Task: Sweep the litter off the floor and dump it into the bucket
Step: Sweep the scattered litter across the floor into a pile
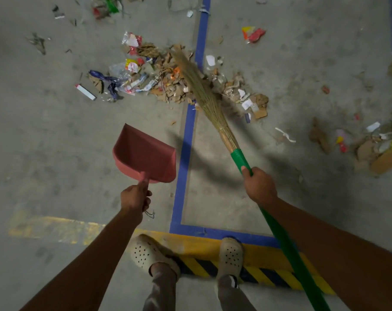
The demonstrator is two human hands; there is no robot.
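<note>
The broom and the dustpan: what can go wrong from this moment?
1. The dustpan in the left hand is held off the floor, apart from the litter pile, so a strong stroke may scatter litter instead of collecting it.
2. Light plastic wrappers in the pile may slip past the thin broom bristles.
3. The right hand may miss the separate litter at the right edge.
</note>
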